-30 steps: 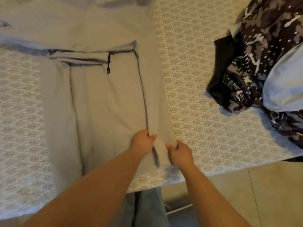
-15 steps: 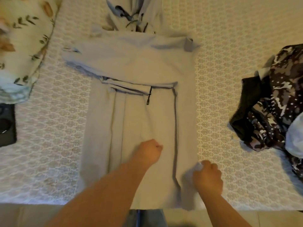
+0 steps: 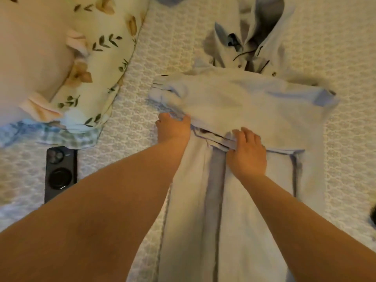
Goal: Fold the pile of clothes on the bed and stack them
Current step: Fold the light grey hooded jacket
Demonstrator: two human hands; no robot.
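Folding is midway: your left hand [image 3: 173, 129] and right hand [image 3: 247, 151] grip the hoodie [image 3: 244, 102] sleeves, so next fold the hem upward.

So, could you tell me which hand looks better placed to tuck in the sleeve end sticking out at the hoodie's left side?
Probably the left hand: it rests right below the sleeve end. The right hand sits mid-hoodie, farther away.

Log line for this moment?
stage: folding hoodie | left hand: on sleeve fold | right hand: on fold edge | bed
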